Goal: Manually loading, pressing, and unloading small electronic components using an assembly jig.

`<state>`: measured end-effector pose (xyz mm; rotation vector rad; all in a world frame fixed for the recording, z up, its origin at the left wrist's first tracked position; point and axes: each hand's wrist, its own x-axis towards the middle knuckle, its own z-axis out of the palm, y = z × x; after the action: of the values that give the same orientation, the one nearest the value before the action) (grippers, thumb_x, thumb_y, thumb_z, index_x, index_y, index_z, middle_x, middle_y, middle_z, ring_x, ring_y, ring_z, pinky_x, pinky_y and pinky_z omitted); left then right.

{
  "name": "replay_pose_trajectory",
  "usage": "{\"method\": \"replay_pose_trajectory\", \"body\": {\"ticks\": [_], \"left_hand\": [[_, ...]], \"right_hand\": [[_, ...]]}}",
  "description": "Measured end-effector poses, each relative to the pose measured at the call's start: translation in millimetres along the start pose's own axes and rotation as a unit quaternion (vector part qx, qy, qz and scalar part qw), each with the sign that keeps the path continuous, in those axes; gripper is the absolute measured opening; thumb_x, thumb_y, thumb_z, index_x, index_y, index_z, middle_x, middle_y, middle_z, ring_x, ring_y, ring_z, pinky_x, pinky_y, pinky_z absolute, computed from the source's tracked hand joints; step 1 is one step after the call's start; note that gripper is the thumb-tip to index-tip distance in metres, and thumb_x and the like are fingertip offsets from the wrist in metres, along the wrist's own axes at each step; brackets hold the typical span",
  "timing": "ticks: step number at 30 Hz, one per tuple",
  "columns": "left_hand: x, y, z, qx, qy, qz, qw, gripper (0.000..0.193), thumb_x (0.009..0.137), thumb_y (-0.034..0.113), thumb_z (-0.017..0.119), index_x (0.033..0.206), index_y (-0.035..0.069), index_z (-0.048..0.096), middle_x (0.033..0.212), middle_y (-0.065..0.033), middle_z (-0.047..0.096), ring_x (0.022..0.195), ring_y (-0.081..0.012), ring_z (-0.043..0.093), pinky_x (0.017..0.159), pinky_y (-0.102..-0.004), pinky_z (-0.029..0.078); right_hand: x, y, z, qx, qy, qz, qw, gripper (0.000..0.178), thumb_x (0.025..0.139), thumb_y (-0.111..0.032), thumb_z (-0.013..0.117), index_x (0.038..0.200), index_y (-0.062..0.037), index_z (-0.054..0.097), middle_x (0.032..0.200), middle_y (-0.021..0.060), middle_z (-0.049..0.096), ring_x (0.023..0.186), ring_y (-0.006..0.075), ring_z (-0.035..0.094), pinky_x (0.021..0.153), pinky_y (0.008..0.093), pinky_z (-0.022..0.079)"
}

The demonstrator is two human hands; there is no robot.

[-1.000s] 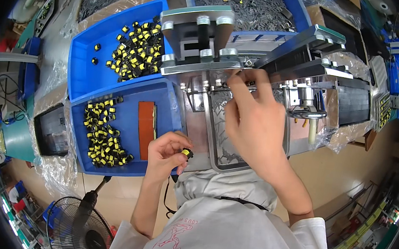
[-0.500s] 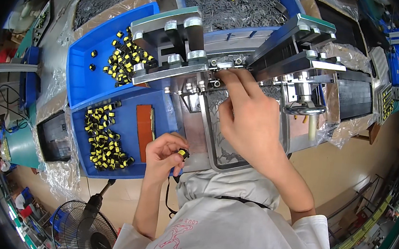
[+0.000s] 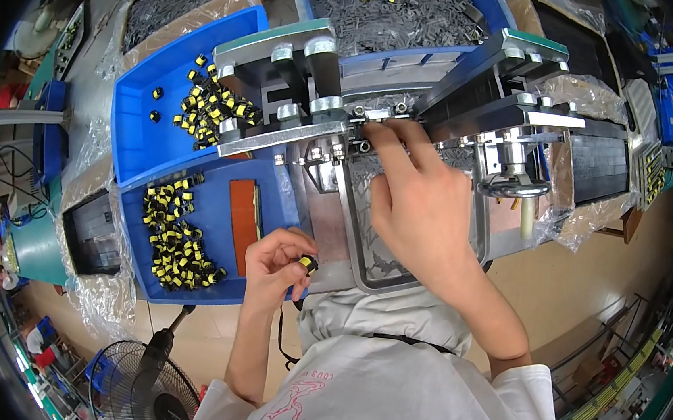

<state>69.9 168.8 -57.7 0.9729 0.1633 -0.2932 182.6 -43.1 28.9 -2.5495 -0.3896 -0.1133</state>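
My left hand (image 3: 276,262) is closed in a pinch on a small black-and-yellow plastic part (image 3: 308,265), held over the near edge of a blue bin. My right hand (image 3: 425,210) reaches forward over a metal tray (image 3: 384,283), its index and middle fingers stretched onto the middle of a steel fixture (image 3: 360,112). The thumb stays apart from those fingertips. What lies beneath the fingertips is hidden. Left of the fixture, many like black-and-yellow parts lie in a near blue bin (image 3: 208,283) and a farther blue bin (image 3: 137,130).
Tall steel plates (image 3: 281,43) rise on both sides of my right hand. A handwheel (image 3: 514,187) sits to its right. An orange-brown block (image 3: 240,217) lies in the near bin. Beyond the fixture stands a blue bin of dark pieces (image 3: 396,13). A fan (image 3: 145,386) stands at lower left.
My right fingers stay at the fixture, with the thumb and hand shifted slightly toward me. My left hand keeps its pinch on the black-and-yellow part, almost unmoved.
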Motion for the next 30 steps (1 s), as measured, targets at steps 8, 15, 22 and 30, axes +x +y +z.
{"method": "replay_pose_trajectory", "body": {"ticks": [8,15,22,30], "left_hand": [[-0.1,-2.9,-4.0,0.007,-0.003,0.000,1.000,0.025,0.088,0.008,0.072,0.103,-0.010,0.061,0.096,-0.0156,0.064,0.057,-0.0125,0.061,0.040,-0.0211,0.043],[-0.5,4.6,-0.8,-0.060,0.014,0.004,0.998,0.032,0.088,0.018,0.077,0.100,-0.006,0.060,0.103,-0.0284,0.069,0.063,-0.0195,0.068,0.049,-0.0256,0.053],[9.0,9.0,13.0,-0.090,0.060,0.002,0.994,0.026,0.086,0.011,0.077,0.096,-0.003,0.059,0.106,-0.0311,0.068,0.079,-0.0277,0.073,0.063,-0.0296,0.060],[33.8,36.9,77.3,0.369,0.035,0.066,0.927,0.045,0.079,0.000,0.080,0.118,-0.004,0.056,0.098,-0.0171,0.070,0.077,-0.0171,0.070,0.071,-0.0274,0.058]], "right_hand": [[1.6,-2.6,-1.9,0.043,-0.010,0.007,0.999,0.046,0.076,0.002,0.058,0.120,-0.0081,0.062,0.117,0.0115,0.062,0.074,0.0338,0.067,0.060,0.0439,0.055],[-23.3,-8.9,-26.3,0.092,0.080,0.001,0.993,0.039,0.074,0.009,0.060,0.111,-0.0032,0.066,0.113,0.0134,0.064,0.065,0.0246,0.065,0.058,0.0334,0.054],[-63.2,22.7,-80.9,0.686,-0.244,-0.134,0.672,0.016,0.092,0.001,0.055,0.103,0.0042,0.065,0.067,0.0097,0.063,0.055,0.0124,0.059,0.047,0.0281,0.044],[-47.7,6.4,-98.3,0.840,-0.160,-0.226,0.467,0.008,0.094,-0.009,0.067,0.096,-0.0058,0.075,0.068,-0.0012,0.053,0.047,0.0067,0.047,0.041,0.0230,0.031]]}}
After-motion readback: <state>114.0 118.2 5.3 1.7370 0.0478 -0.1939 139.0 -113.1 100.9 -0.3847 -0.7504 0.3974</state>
